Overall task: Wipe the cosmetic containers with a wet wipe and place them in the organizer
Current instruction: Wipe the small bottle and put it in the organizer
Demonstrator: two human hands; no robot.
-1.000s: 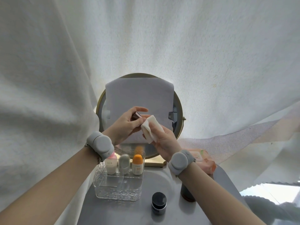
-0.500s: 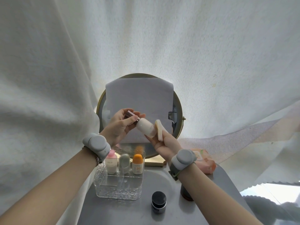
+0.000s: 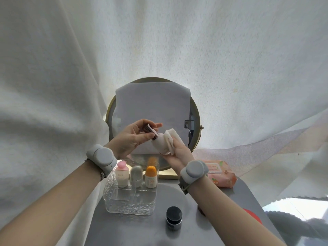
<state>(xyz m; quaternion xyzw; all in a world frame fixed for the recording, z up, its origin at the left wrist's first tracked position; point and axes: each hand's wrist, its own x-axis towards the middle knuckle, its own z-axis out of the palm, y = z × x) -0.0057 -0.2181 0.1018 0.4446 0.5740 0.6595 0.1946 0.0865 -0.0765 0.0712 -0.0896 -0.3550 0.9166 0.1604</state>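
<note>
I hold a pale beige bottle (image 3: 159, 143) with a shiny dark cap tilted in the air before the mirror. My left hand (image 3: 132, 137) pinches the cap end. My right hand (image 3: 179, 153) grips a folded white wet wipe (image 3: 171, 140) and presses it against the bottle's body from the right. Below, the clear textured organizer (image 3: 130, 204) holds a pink-capped bottle (image 3: 122, 174), a grey bottle (image 3: 136, 175) and an orange-capped bottle (image 3: 151, 176) in its back row. A small black-lidded jar (image 3: 174, 219) stands on the grey table in front of the organizer.
A round gold-rimmed mirror (image 3: 195, 110) draped with white paper stands behind my hands. A pink pack of wet wipes (image 3: 221, 173) lies at the right. A dark container (image 3: 201, 210) is mostly hidden under my right forearm. White curtain surrounds the small grey table (image 3: 127, 231).
The wipe covered the bottle, then came away to its right. Now it presses on the bottle's side again, and the bottle has tilted with its cap turned further up-left.
</note>
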